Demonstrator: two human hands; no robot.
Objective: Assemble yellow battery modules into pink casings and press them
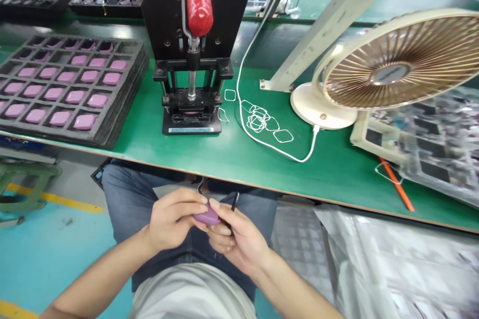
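Observation:
Over my lap, both hands meet at a small purple rounded case [208, 215], like those in the tray. My left hand [175, 217] pinches one side of it with thumb and fingers. My right hand [239, 232] has its thumb on the other side, and a thin black pen-like tool [235, 202] sticks up from between its fingers. The case's underside and the tool's lower end are hidden by the fingers. Beyond the bench edge stands a black hand press [192, 94] with a red-wrapped handle [200, 7].
A grey foam tray [130, 79] at left holds purple cases. Right of the press lie white ring-shaped gaskets [258, 118], a white cable [247, 129], a fan [324, 109], an orange stick [398, 187] and plastic trays [430, 144]. The green bench's front edge [239, 179] runs before my knees.

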